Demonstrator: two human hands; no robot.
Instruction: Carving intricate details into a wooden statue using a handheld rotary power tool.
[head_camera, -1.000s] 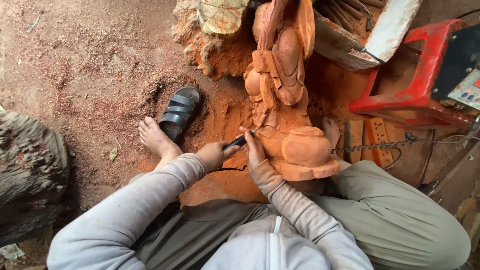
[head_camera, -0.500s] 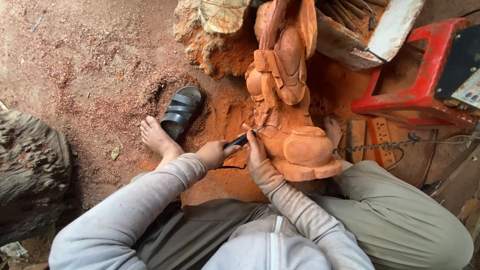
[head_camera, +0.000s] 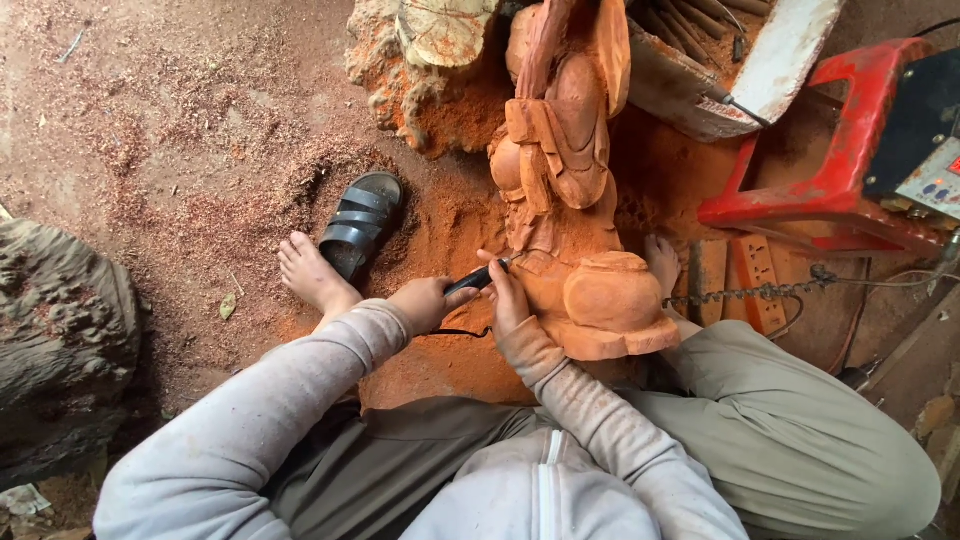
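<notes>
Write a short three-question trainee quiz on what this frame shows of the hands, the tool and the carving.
1. True or false: the left hand grips a dark-handled carving tool whose tip meets the orange wooden statue.
2. What does the right hand touch? A) the red stool B) the tool and the statue C) the sandal
3. Fill in: a black ___ lies on the sawdust-covered ground beside the bare foot.

Key: 1 true; 2 B; 3 sandal.
</notes>
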